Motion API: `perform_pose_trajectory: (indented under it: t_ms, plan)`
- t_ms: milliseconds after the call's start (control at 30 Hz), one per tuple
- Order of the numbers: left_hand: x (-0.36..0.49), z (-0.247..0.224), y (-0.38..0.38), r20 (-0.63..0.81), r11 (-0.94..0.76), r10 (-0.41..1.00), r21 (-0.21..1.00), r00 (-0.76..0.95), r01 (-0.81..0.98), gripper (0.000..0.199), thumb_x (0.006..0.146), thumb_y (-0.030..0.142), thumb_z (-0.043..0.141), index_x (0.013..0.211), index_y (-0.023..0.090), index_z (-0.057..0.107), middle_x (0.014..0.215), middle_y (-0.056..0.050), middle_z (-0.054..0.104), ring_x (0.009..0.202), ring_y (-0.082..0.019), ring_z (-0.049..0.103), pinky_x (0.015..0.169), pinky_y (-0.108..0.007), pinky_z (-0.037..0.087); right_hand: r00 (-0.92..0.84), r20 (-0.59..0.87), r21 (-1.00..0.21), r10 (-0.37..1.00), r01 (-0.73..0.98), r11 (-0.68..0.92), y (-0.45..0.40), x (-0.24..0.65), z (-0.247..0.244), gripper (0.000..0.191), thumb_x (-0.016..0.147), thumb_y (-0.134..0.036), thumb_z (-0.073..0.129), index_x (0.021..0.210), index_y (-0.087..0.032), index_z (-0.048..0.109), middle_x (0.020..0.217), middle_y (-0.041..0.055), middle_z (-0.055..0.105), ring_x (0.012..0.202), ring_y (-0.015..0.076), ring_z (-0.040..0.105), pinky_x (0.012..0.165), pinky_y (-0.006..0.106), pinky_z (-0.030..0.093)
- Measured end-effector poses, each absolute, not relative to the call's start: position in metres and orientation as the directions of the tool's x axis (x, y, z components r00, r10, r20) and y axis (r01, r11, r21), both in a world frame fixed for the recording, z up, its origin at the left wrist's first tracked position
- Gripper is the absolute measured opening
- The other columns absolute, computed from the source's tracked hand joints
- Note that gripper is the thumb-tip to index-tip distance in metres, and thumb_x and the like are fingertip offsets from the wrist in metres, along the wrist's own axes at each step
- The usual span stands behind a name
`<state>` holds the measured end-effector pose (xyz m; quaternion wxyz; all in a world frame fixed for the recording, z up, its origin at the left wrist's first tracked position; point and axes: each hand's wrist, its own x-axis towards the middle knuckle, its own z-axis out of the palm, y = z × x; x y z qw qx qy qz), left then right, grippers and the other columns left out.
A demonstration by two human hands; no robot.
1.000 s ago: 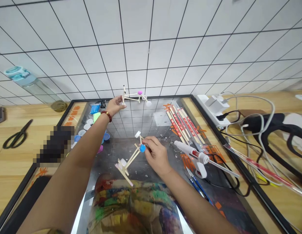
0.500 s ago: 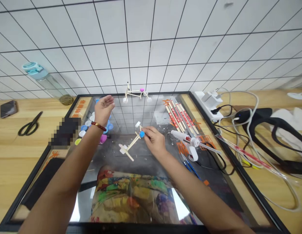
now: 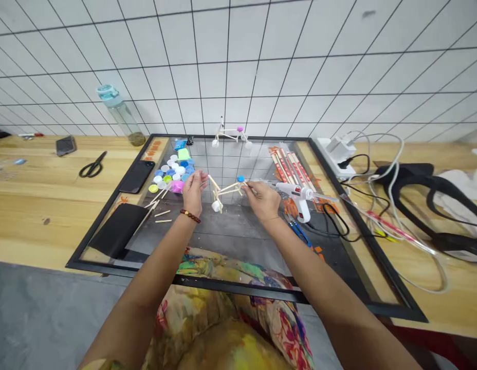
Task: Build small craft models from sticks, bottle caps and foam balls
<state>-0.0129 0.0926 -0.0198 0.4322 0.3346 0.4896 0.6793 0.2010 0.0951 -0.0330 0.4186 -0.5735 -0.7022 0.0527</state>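
A small stick model (image 3: 227,191) with a blue cap (image 3: 240,179) on top and a white cap (image 3: 216,206) at its lower left is between my hands, above the glass-topped panel. My right hand (image 3: 262,199) pinches its right end near the blue cap. My left hand (image 3: 194,194) is beside the model's left end, with its fingers apart and nothing visible in them. Another stick model (image 3: 230,134) with a pink cap stands at the back, near the wall. Many coloured caps (image 3: 176,177) lie left of my left hand, with loose sticks (image 3: 163,220) below them.
A white glue gun (image 3: 299,195) lies right of my right hand, beside red-banded stick bundles (image 3: 290,167) and blue-handled tools (image 3: 300,234). Cables and a power strip (image 3: 334,164) are farther right. At left are a black phone (image 3: 137,176), scissors (image 3: 93,166) and a bottle (image 3: 123,118).
The camera view has shifted. My left hand has come from above the caps to the model's left side. The held model has turned and now lies between both hands.
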Motion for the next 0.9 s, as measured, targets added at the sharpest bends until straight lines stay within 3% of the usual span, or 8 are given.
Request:
perform_pose_trajectory:
  t_ms: [100, 167, 233, 333, 500, 633, 900]
  plan:
    - [-0.009, -0.021, 0.088, 0.122, -0.197, 0.944, 0.954, -0.307, -0.228, 0.061, 0.077, 0.071, 0.069, 0.115, 0.024, 0.065, 0.122, -0.011, 0.069, 0.118, -0.025, 0.064, 0.101, -0.039, 0.052, 0.019, 0.552, -0.514, 0.834, 0.795, 0.322, 0.088, 0.211, -0.038, 0.032, 0.095, -0.047, 0.057, 0.094, -0.024, 0.079, 0.091, 0.0066, 0.079, 0.082, 0.0212, 0.07, 0.066, 0.028, 0.043]
    - [-0.006, -0.024, 0.083, 0.168, -0.206, 0.968, 0.956, -0.187, -0.209, 0.08, 0.066, 0.072, 0.077, 0.129, 0.025, 0.06, 0.133, -0.013, 0.064, 0.125, -0.028, 0.061, 0.106, -0.042, 0.049, 0.02, 0.566, -0.498, 0.824, 0.805, 0.322, 0.086, 0.216, -0.043, 0.034, 0.095, -0.05, 0.057, 0.095, -0.024, 0.08, 0.092, 0.0075, 0.079, 0.082, 0.0223, 0.07, 0.065, 0.029, 0.043]
    - [-0.002, -0.028, 0.077, 0.186, -0.186, 0.982, 0.966, -0.014, -0.182, 0.108, 0.05, 0.065, 0.091, 0.142, 0.025, 0.05, 0.142, -0.017, 0.056, 0.13, -0.033, 0.056, 0.109, -0.045, 0.046, 0.038, 0.582, -0.498, 0.812, 0.806, 0.319, 0.086, 0.219, -0.047, 0.038, 0.095, -0.053, 0.057, 0.097, -0.024, 0.08, 0.092, 0.0089, 0.08, 0.082, 0.0235, 0.071, 0.065, 0.03, 0.043]
    - [0.004, -0.037, 0.075, 0.187, -0.178, 0.975, 0.98, 0.12, -0.084, 0.126, 0.041, 0.045, 0.1, 0.151, 0.026, 0.04, 0.149, -0.019, 0.05, 0.136, -0.036, 0.051, 0.115, -0.049, 0.04, 0.079, 0.588, -0.519, 0.805, 0.8, 0.301, 0.089, 0.22, -0.051, 0.045, 0.093, -0.06, 0.056, 0.095, -0.023, 0.082, 0.093, 0.0123, 0.08, 0.082, 0.0242, 0.072, 0.065, 0.032, 0.044]
    - [0.008, -0.049, 0.081, 0.153, -0.152, 0.988, 0.988, 0.025, -0.019, 0.098, 0.055, 0.038, 0.095, 0.142, 0.022, 0.052, 0.135, -0.017, 0.062, 0.13, -0.034, 0.056, 0.115, -0.051, 0.04, 0.072, 0.568, -0.552, 0.82, 0.772, 0.315, 0.088, 0.219, -0.048, 0.048, 0.092, -0.062, 0.057, 0.092, -0.021, 0.082, 0.086, 0.0116, 0.079, 0.077, 0.0244, 0.072, 0.065, 0.032, 0.046]
    - [0.006, -0.049, 0.085, 0.13, -0.13, 0.992, 0.991, -0.001, -0.041, 0.075, 0.055, 0.034, 0.093, 0.123, 0.02, 0.065, 0.128, -0.015, 0.067, 0.124, -0.033, 0.06, 0.111, -0.05, 0.043, 0.049, 0.589, -0.538, 0.807, 0.769, 0.346, 0.086, 0.219, -0.046, 0.047, 0.092, -0.061, 0.057, 0.091, -0.021, 0.081, 0.089, 0.01, 0.08, 0.078, 0.0238, 0.073, 0.068, 0.032, 0.049]
    - [0.0, -0.031, 0.075, 0.156, -0.149, 0.987, 0.974, -0.03, 0.173, 0.087, 0.055, 0.019, 0.086, 0.137, 0.021, 0.057, 0.138, -0.012, 0.061, 0.127, -0.028, 0.058, 0.11, -0.043, 0.044, 0.039, 0.643, -0.545, 0.765, 0.725, 0.421, 0.087, 0.216, -0.046, 0.046, 0.094, -0.059, 0.055, 0.087, -0.022, 0.08, 0.088, 0.0071, 0.08, 0.08, 0.0212, 0.075, 0.071, 0.03, 0.052]
